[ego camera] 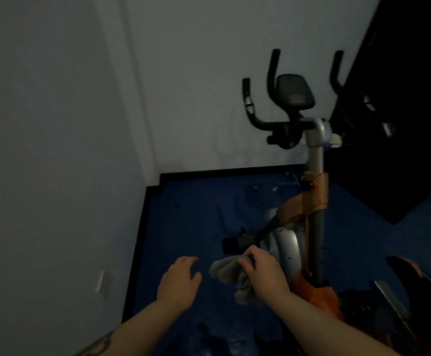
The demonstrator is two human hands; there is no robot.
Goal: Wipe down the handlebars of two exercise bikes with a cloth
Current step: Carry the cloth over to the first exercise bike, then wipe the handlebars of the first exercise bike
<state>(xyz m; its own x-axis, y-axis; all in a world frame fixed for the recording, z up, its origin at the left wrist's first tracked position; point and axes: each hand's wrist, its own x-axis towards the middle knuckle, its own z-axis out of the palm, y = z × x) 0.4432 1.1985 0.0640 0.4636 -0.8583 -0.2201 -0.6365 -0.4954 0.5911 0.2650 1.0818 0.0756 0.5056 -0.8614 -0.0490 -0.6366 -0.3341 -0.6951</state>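
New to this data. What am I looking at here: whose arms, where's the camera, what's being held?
There is no robot here. One wide-angle camera sits on a person's head and looks forward and down, so the two bare forearms coming in from the bottom are that person's own. The right hand grips a crumpled grey cloth. The left hand is beside it with relaxed fingers, holding nothing. Ahead stands a silver and orange exercise bike on a dark blue floor, in a corner of pale walls. Its black curved handlebars rise around a dark console screen. The cloth is not yet on the handlebars. The room is dim, so what stands at the right edge cannot be told.
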